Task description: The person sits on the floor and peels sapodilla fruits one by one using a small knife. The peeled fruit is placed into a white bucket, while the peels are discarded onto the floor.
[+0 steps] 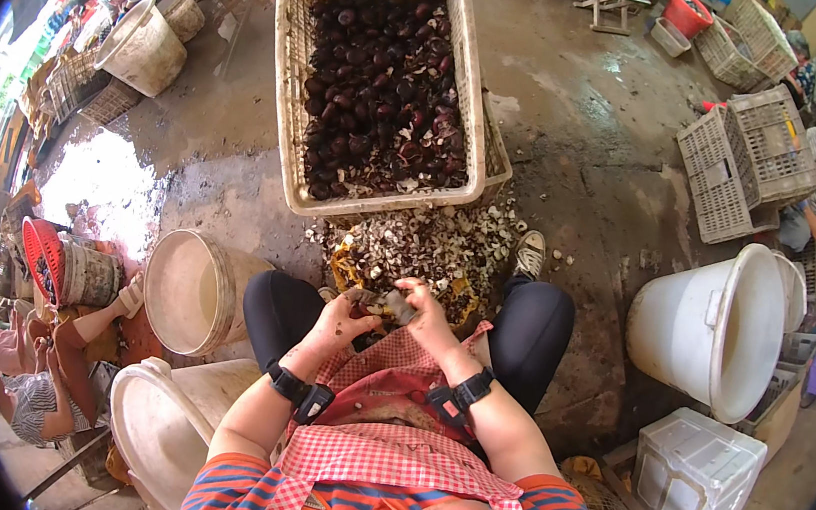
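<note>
My left hand point(341, 321) is between my knees, fingers bent and thumb pointing at the other hand. Whatever it may hold is too small and blurred to make out. Close beside it is my right hand point(425, 316), with a grey piece point(401, 305) at its thumb and fingers; whether this is a finger cover or a held tool, I cannot tell. Below both hands lies a heap of pale and brown peelings point(409, 247), partly on yellow material. Beyond it stands a dirty white plastic crate point(383, 205) of dark, round water chestnuts point(377, 93).
At my left are an off-white bucket point(181, 290) and a larger tub point(156, 408). To the right stand a big white bucket point(702, 326) and a translucent plastic box point(697, 469). Stacked crates point(751, 162) stand farther right. People sit at both sides. The concrete floor is wet.
</note>
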Available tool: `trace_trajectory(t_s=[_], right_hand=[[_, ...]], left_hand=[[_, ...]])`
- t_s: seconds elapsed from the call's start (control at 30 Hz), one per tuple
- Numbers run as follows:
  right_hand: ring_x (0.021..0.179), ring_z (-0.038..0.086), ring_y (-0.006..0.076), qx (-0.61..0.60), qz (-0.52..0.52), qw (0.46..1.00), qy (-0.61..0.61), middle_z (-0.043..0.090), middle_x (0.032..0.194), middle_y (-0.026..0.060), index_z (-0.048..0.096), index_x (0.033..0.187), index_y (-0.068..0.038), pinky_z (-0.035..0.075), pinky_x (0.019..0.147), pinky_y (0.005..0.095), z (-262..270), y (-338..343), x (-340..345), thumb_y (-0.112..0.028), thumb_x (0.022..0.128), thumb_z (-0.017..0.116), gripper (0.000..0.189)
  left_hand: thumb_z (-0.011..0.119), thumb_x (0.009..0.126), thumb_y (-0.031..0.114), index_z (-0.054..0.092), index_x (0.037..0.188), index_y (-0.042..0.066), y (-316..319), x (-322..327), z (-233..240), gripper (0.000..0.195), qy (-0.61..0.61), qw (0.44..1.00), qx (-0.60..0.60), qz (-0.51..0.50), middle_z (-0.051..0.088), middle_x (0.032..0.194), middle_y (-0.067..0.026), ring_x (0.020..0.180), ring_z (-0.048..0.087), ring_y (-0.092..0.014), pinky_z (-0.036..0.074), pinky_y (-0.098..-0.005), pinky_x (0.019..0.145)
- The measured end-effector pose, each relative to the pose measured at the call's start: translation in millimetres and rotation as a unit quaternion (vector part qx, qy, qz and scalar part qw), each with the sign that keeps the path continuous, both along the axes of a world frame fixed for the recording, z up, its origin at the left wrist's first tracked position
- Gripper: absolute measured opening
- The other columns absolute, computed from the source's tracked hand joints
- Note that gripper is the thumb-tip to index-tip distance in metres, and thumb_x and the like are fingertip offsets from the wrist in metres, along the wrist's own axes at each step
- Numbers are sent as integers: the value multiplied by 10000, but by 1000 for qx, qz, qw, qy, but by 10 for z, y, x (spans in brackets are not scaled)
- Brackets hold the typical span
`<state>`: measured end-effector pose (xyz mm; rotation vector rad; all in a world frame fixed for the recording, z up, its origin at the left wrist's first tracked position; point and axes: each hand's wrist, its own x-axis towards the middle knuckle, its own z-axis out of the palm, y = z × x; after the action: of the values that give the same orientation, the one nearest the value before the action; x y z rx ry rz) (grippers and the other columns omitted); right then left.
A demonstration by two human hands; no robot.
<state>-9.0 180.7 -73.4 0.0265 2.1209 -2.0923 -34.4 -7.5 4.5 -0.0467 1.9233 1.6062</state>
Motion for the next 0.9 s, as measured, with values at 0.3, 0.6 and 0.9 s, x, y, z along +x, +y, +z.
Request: trace_trajectory(t_s=[0.3, 0.6, 0.9], right_hand=[[838, 619, 208, 171, -37, 985, -4, 637, 974, 126, 513, 1225, -29, 513, 772, 333, -210, 169, -31, -272, 968, 661, 383], [834, 692, 244, 193, -42, 976, -89, 677, 1110, 147, 543, 1228, -40, 537, 772, 340, -343, 218, -2, -525, 929, 628, 576], [772, 573, 126, 128, -58, 987, -72, 622, 891, 73, 543, 1234, -41, 480, 712, 284, -161, 226, -124, -377, 924, 699, 482]], left_hand=[[689, 865, -10, 532, 1275, -54, 42, 42, 167, 441, -71, 996, 29, 35, 662, 1058, -37, 962, 618, -105, 521, -266, 832], [741, 854, 45, 525, 1263, -50, 29, 65, 249, 472, -25, 999, -12, -28, 665, 1066, -62, 956, 625, -103, 526, -263, 832], [703, 852, -5, 549, 1256, -33, 36, 20, 229, 434, -11, 1000, -3, -5, 649, 1081, -49, 949, 608, -105, 521, -276, 842]])
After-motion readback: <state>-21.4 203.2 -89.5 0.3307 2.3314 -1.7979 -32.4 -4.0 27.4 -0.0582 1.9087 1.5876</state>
